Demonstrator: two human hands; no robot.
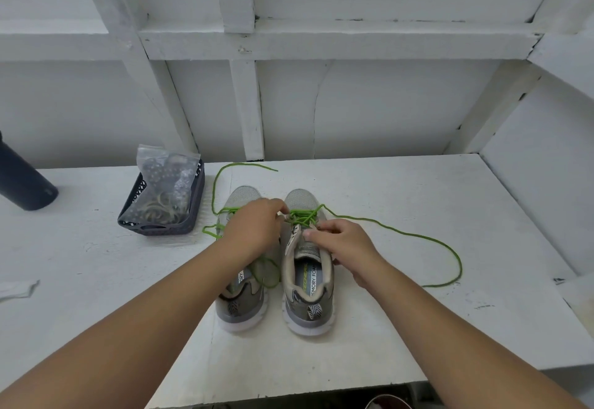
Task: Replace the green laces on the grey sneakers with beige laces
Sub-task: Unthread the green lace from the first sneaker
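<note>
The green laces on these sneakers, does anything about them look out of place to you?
Yes: the green laces are undone, with loose ends trailing across the white table right of the right sneaker and behind the left sneaker. That fits unlacing; nothing looks damaged.

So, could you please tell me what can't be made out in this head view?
- Left sneaker eyelets: hidden by the left hand.
- Dark bottle: top cut off by the left edge.
- Bag in the basket: contents blurred by plastic.
- Left hand's fingertips: too small to tell what they pinch.
</note>
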